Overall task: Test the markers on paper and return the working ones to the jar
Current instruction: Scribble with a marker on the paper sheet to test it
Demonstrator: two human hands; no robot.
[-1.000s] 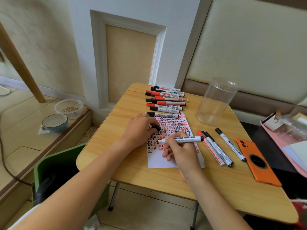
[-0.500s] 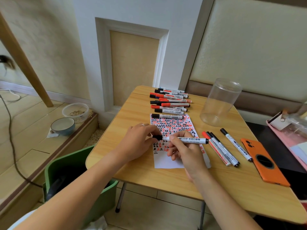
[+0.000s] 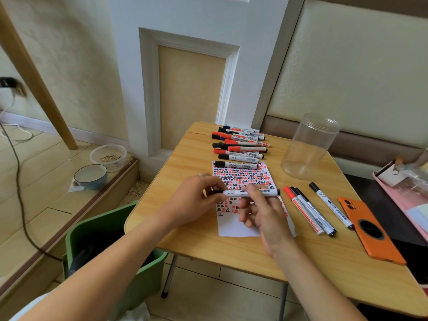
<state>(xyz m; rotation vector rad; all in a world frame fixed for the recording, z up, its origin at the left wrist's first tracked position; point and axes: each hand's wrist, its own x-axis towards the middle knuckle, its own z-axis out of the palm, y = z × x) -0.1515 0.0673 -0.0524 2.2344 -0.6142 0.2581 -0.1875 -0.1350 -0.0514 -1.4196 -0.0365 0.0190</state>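
Both hands hold a white marker (image 3: 236, 193) level just above the paper (image 3: 234, 228), which is covered in red and black test marks. My left hand (image 3: 194, 200) pinches the marker's black cap at its left end. My right hand (image 3: 266, 214) pinches the barrel between thumb and index finger. A clear empty jar (image 3: 308, 147) stands at the back right of the wooden table (image 3: 176, 172). Several capped red and black markers (image 3: 240, 144) lie in a row behind the paper. Three more markers (image 3: 308, 212) lie to the right of the paper.
An orange phone (image 3: 370, 230) lies face down near the table's right edge. A green bin (image 3: 111, 230) stands on the floor under the table's left corner. A pink tray (image 3: 403, 195) sits to the far right. Bowls (image 3: 91, 176) rest on the floor step at left.
My right hand stopped writing and lifted the marker off the paper. My left hand brought the black cap onto the tip, and the marker now lies level between both hands.
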